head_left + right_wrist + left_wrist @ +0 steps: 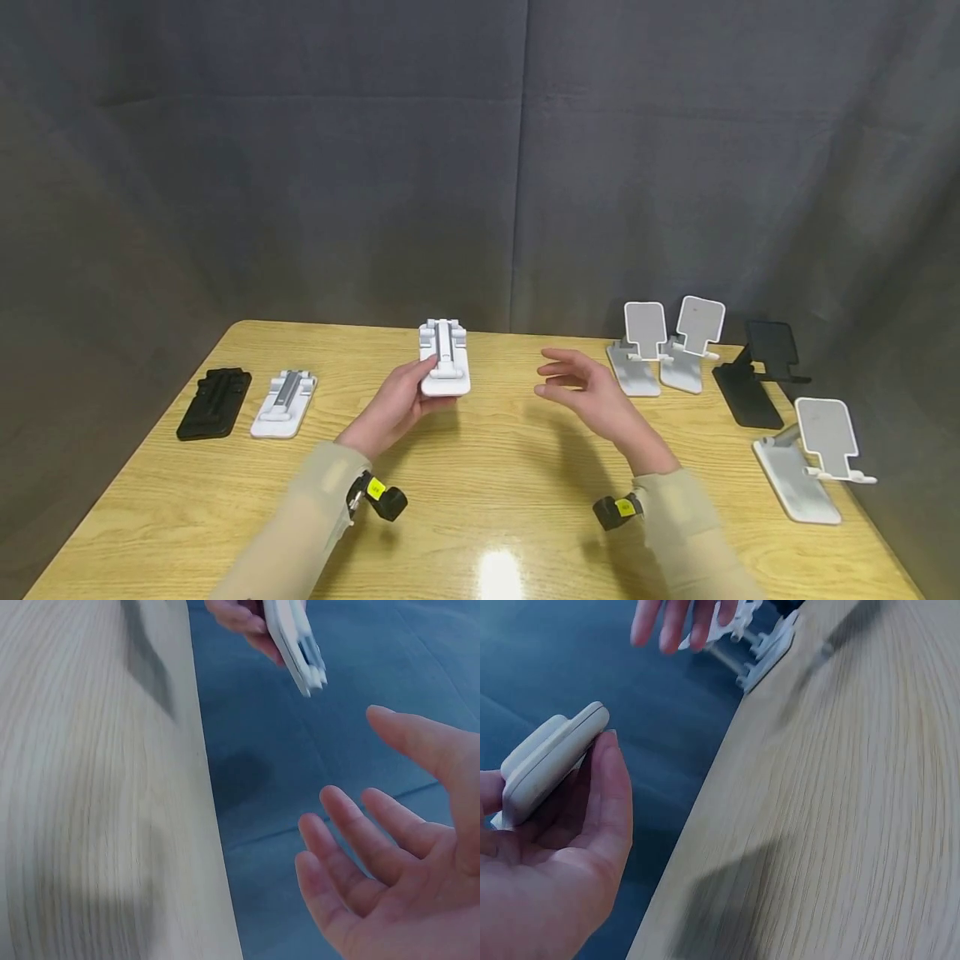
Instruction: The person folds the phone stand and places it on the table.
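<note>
Head view: at centre, we see the left grip (401, 396) pinching a folded white stand (446, 358); right of centre, the right grip (592, 398), empty, loosely spread.
Left wrist: stand at left.
Right wrist: stand at top centre.

The left sleeve (288, 529) is plain cream, with a blocky black wrist camera (392, 505) near its cuff, bearing a yellow label (377, 488) whose dark marking is perhaps lettering, too small to read. Well right of the left sleeve, a matching right sleeve (693, 533) carries a second black camera (610, 514), also yellow-tagged.
</note>
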Demonstrator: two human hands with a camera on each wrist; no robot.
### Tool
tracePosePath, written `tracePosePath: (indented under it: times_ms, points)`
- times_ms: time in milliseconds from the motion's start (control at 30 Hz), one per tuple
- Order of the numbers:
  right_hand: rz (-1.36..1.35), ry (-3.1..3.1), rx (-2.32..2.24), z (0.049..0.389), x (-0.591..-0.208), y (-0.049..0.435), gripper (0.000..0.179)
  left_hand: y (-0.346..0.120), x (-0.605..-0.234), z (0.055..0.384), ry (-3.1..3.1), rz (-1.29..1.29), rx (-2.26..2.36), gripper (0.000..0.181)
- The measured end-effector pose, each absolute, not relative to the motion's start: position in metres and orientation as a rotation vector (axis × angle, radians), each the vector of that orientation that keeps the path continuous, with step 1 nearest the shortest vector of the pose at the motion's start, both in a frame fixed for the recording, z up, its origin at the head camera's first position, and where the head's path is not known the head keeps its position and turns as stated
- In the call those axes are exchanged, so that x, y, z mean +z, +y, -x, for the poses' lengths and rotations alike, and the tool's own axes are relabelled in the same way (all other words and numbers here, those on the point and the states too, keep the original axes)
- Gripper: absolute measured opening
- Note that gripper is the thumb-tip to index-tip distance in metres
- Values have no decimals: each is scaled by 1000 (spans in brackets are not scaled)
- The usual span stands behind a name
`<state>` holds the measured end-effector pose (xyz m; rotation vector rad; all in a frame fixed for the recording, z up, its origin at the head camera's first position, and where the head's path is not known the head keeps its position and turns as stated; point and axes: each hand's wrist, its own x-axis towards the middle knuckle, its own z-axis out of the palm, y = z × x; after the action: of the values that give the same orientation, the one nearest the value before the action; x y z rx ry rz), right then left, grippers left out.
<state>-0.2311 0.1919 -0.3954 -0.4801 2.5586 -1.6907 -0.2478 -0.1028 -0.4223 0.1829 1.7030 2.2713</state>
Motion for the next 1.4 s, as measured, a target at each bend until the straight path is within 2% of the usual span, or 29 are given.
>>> tracePosePath:
  times_ms: [667,1033,1400]
  points:
    - [302,2681,-1676,236,-379,239,57,-187,-429,253,1911,-72,2061,46]
    - [179,2760,-1643,238,-359,268,61,-223,-436,251,2015,-3,1975,53]
    - [-106,2805,-1660,250,-355,298,71,-239,-439,246,2134,80,1796,64]
